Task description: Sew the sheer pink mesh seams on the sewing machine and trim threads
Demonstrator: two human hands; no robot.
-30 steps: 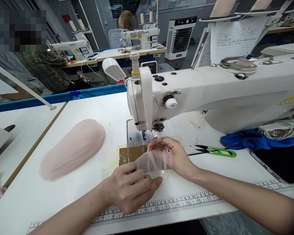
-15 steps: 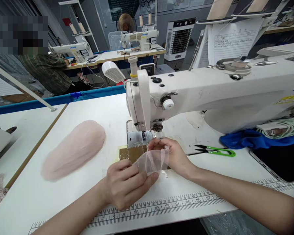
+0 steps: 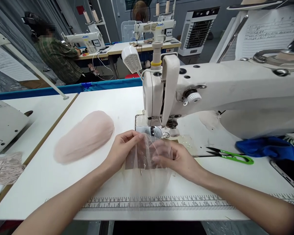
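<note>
A sheer, pale pink piece of mesh fabric (image 3: 147, 178) hangs spread between my hands, just in front of the sewing machine's needle and presser foot (image 3: 152, 131). Thumb and fingers of my left hand (image 3: 122, 148) pinch its upper left edge close to the foot. Gathered folds run down its middle. On the right side, my right hand (image 3: 178, 160) is closed on the same mesh, its fingertips partly seen through the cloth. The white sewing machine (image 3: 220, 85) stands over the work. Left of my hands lies a pile of pink mesh pieces (image 3: 85, 137).
Green-handled thread snips (image 3: 231, 155) lie to the right, with a blue cloth (image 3: 267, 147) beyond. A printed ruler (image 3: 198, 204) runs along the table's front edge. Pale scraps (image 3: 7, 168) lie far left. A person (image 3: 58, 58) sits at another machine behind.
The mesh has been opened out and hangs down. My left hand has moved up toward the presser foot, and its grip is now at the upper edge. The view has shifted.
</note>
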